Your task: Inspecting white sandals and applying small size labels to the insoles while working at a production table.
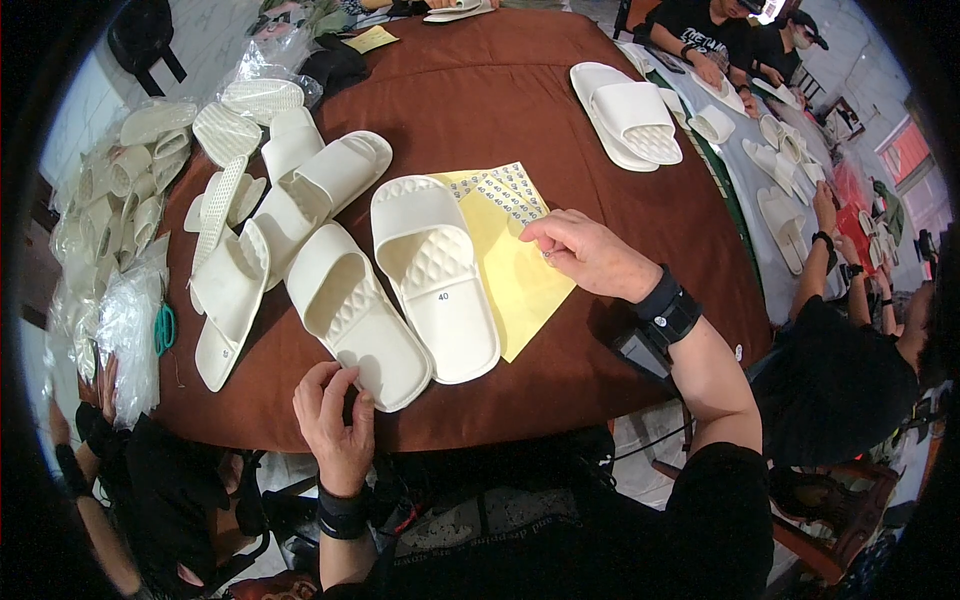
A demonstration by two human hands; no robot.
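- Resting at the near edge of the round desk (560,90) with its brown cloth, the left hand (335,420) is touching the heel end of a cream slide sandal (352,312); its fingers (345,380) are curling together against the sole's rim, though whether they are truly gripping it is hard to tell.
- Hovering over the yellow sticker sheet (510,262), the right hand (590,255) is pinching its thumb and forefinger together on something very small, too small to make out; a black strap is wrapping the wrist.
- Lying just beside the first sandal, on its right, a second cream slide sandal (432,275) is showing a quilted strap and a small round sticker on its insole, and its edge is overlapping the yellow sheet.
- Sitting at the far end of the sheet, a block of small printed stickers (505,190) is lying near the right hand's fingertips.
- Spreading to the left of the pair, a heap of more cream sandals (290,190) is lying in disorder, some of them upside down.
- Lying at the desk's left rim, clear plastic bags (125,330) are bunching up beside green-handled scissors (164,328).
- Lying well apart at the far right of the desk, another pair of white sandals (625,115) is sitting alone.
- Working at a neighbouring table on the right, other people are handling white sandals too.
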